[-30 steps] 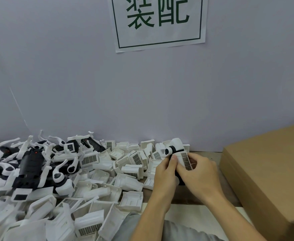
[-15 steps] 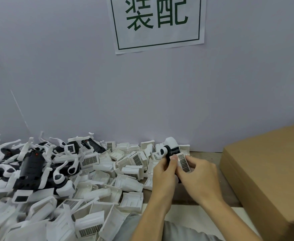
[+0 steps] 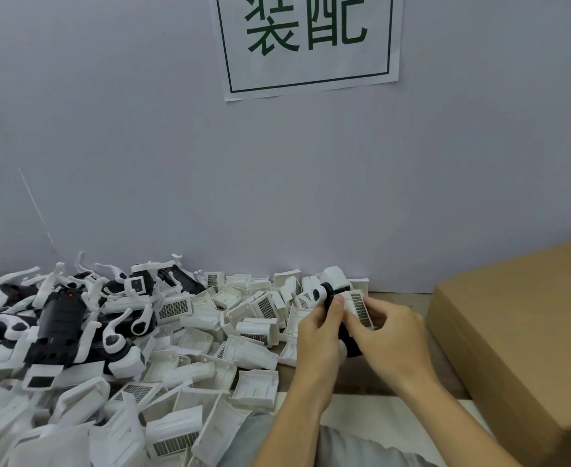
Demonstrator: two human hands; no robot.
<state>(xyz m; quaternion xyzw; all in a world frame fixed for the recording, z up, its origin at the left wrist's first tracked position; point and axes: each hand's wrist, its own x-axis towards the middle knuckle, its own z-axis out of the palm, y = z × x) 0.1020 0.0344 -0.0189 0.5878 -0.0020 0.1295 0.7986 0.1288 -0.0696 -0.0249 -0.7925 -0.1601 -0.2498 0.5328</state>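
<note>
In the lower middle of the frame, the left hand (image 3: 318, 332) gripped the black-and-white body (image 3: 334, 283) while the right hand (image 3: 392, 335) pinched a white grille cover (image 3: 358, 309) against it. Fitting looked under way. Next, I'd say, it wanted lining up and a firm press home.

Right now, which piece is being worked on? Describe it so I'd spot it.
Look below the green-lettered sign, left of the cardboard box. There the right hand pinches a white cover with a dark grille against a black-and-white body gripped by the left hand. Unlike the covers in the pile, it alone is held.
</note>
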